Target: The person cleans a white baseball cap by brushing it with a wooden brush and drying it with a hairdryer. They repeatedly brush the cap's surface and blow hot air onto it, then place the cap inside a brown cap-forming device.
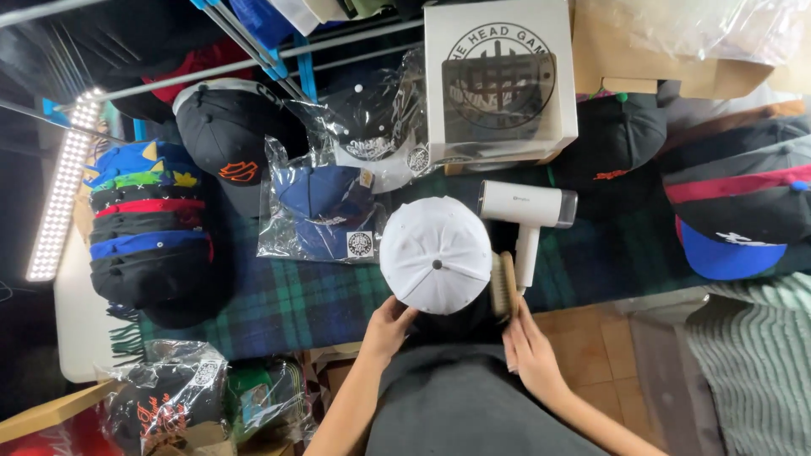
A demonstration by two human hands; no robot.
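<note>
A white cap (435,253) with a small dark top button sits crown-up at the near edge of a dark green plaid cloth (296,304). My left hand (387,328) grips its near-left rim. My right hand (530,350) holds a wooden brush (503,285), bristles pressed against the cap's right side. A white hair dryer (528,211) lies just beyond the brush, handle pointing toward me.
A stack of several caps (148,232) stands at left beside a light bar (61,190). Bagged caps (325,211) lie behind the white cap. A white box (500,80) stands at the back. More caps (735,219) lie right. Bagged items (182,405) sit below left.
</note>
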